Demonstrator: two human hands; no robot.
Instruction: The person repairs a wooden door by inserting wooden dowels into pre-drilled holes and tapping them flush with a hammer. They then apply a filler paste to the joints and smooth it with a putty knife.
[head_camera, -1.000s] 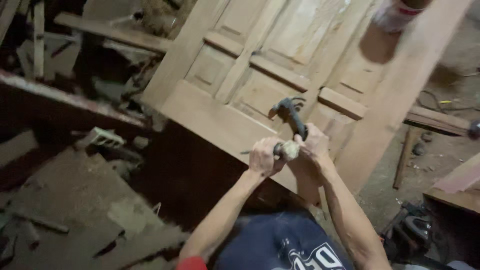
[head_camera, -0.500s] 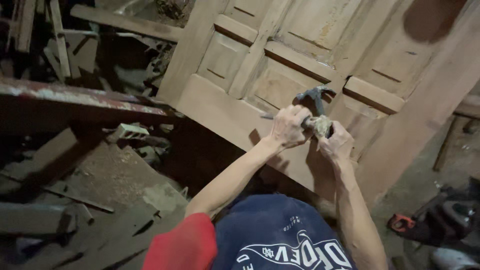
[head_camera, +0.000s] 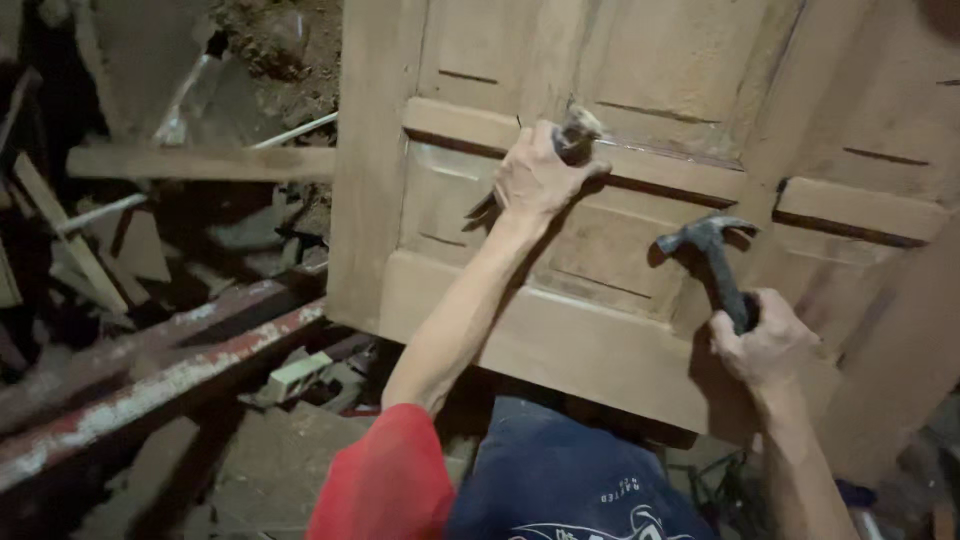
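- Wooden panelled door (head_camera: 620, 200) fills the upper right of the view, unfinished, leaning over the person's lap.
- Left hand (head_camera: 535, 180): fingers closed around a chisel (head_camera: 575, 130), its worn handle end showing above the fist; the blade is pressed against the door at a groove under a horizontal rail (tip hidden by the hand).
- Right hand (head_camera: 765, 345): fist wrapped tight on the handle of a claw hammer (head_camera: 712, 250), head up, held just in front of the door's lower panel, well apart from the chisel.
- Rusty metal beam (head_camera: 150, 385) runs lower left; a wood plank (head_camera: 200, 162) lies among scraps behind.
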